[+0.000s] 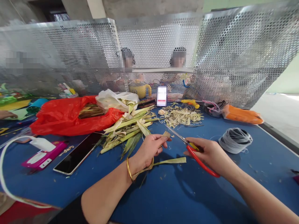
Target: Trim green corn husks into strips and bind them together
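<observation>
Left hand (150, 149): our fingers pinch a palm-leaf strip (173, 161) just above the blue counter (163, 199).
Right hand (210, 154): our fingers grip red-handled scissors (201, 163), blades just beside the strip's folded tip.
Behind: leaf pile (127, 130).

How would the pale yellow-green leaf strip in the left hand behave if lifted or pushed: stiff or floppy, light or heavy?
Probably floppy: the thin pale yellow-green leaf strip bends and loops below the left hand instead of holding straight. Likely very light, being flat and ribbon-like. A push would probably slide it over the blue table top, not roll it.
</observation>
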Tool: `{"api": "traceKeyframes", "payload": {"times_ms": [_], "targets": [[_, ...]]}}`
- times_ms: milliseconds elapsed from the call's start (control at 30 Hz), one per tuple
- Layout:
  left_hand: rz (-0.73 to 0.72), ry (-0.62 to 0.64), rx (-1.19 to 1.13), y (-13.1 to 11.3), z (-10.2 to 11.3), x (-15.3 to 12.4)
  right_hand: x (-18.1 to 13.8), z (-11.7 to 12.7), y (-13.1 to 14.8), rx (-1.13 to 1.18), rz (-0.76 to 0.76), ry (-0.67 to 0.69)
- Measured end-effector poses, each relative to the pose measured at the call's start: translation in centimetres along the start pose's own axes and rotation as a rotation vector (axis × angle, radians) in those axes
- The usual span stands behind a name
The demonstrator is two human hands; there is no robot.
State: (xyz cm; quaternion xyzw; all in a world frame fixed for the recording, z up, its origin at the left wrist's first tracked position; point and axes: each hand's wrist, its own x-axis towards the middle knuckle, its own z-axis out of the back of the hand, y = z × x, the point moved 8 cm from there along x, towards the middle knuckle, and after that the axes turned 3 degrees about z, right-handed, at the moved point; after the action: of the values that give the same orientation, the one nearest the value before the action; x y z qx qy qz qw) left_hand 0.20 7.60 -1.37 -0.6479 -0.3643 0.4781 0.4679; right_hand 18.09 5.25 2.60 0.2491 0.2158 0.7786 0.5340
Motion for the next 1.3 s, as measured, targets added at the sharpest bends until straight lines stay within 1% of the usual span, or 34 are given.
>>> {"api": "traceKeyframes", "payload": {"times_ms": [67,133,200,300,333,367,400,433,467,500,533,567,600,667,800,900,967,1033,1067,1133,1200,1300], "targets": [[0.001,-0.004,-0.039,-0.1,0.2,0.0,0.2,0.5,-1.1,-0.011,-0.056,-0.008],[0.005,-0.026,-0.098,-0.2,0.7,0.1,0.3,0.7,-2.2,-0.03,-0.117,0.052],[0.023,-0.048,-0.156,-0.3,1.1,0.2,0.1,0.2,-2.8,0.005,-0.136,0.204],[0.053,-0.06,-0.198,-0.1,1.5,0.3,-0.5,-1.1,-3.0,0.139,-0.134,0.459],[0.058,-0.055,-0.202,-0.1,1.4,0.3,-0.6,-1.5,-3.4,0.171,-0.164,0.506],[0.06,-0.044,-0.205,0.0,1.3,0.3,-0.5,-1.5,-4.0,0.173,-0.211,0.505],[0.066,-0.027,-0.208,0.1,1.1,0.3,-0.2,-1.2,-4.9,0.137,-0.266,0.442],[0.072,-0.005,-0.213,0.2,0.8,0.3,0.2,-0.5,-5.8,0.075,-0.323,0.342],[0.079,0.015,-0.221,0.3,0.6,0.2,0.6,0.5,-6.5,-0.011,-0.36,0.207],[0.086,0.034,-0.231,0.4,0.3,0.2,0.9,1.4,-7.0,-0.083,-0.38,0.083],[0.094,0.05,-0.244,0.5,0.1,0.2,1.0,2.0,-7.0,-0.126,-0.378,0.0],[0.103,0.064,-0.259,0.5,0.0,0.2,1.1,2.3,-6.9,-0.154,-0.365,-0.047],[0.111,0.075,-0.275,0.6,-0.1,0.2,1.1,2.3,-6.6,-0.18,-0.342,-0.058],[0.129,0.093,-0.313,0.5,-0.1,0.2,1.0,1.9,-5.4,-0.285,-0.265,-0.036],[0.124,0.103,-0.381,-0.4,0.8,0.1,0.7,0.6,-3.3,-0.599,-0.111,0.06],[0.092,0.085,-0.408,-1.5,2.0,0.1,0.6,-0.1,-2.5,-0.711,-0.017,0.113],[0.078,0.063,-0.431,-2.2,2.7,0.0,0.6,-0.1,-1.4,-0.675,0.071,0.081],[0.027,0.028,-0.457,-3.0,3.3,0.0,0.4,-0.4,0.0,-0.528,0.162,0.057],[-0.006,0.01,-0.469,-3.3,3.6,0.0,0.3,-0.8,0.6,-0.448,0.2,0.07],[-0.048,-0.011,-0.487,-3.6,3.7,-0.1,0.1,-2.3,1.5,-0.348,0.258,0.147],[-0.039,0.001,-0.483,-3.2,3.3,-0.2,-0.2,-3.6,1.8,-0.341,0.279,0.213],[0.016,0.085,-0.415,-2.1,1.7,-0.4,-0.3,-4.0,1.7,-0.292,0.257,0.24]]}}
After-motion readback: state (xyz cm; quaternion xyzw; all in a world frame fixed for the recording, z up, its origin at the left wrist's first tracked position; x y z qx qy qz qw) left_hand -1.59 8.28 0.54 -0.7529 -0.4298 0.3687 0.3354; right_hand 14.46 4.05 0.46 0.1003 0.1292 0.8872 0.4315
